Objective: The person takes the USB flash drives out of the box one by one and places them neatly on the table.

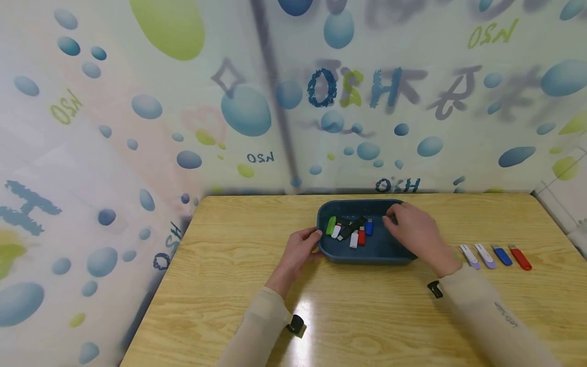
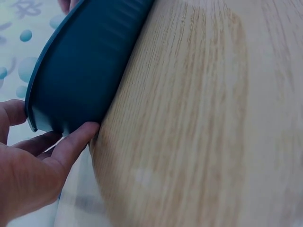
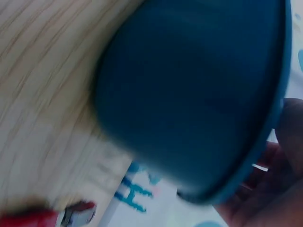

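Head view: the left end of a dark teal tray (image 1: 385, 250) is gripped by the left hand (image 1: 299, 248), the thumb laid at the rim and the fingers set against the outer wall. Over the tray's other end the fingers of the right hand (image 1: 416, 228) are bent; whether anything is pinched by them cannot be told. Between the two hands' fingers, nearer the left ones, several USB sticks (image 1: 353, 227) are gathered on the tray floor: green, white, black, red and blue. Beyond the right fingers, past the wrist, two white-and-lilac sticks (image 1: 484, 255), a blue stick (image 1: 503, 256) and a red stick (image 1: 521, 258) are lined up on the wooden table (image 1: 229, 244). Farther out, the forearms are covered by beige sleeves (image 1: 481, 306).
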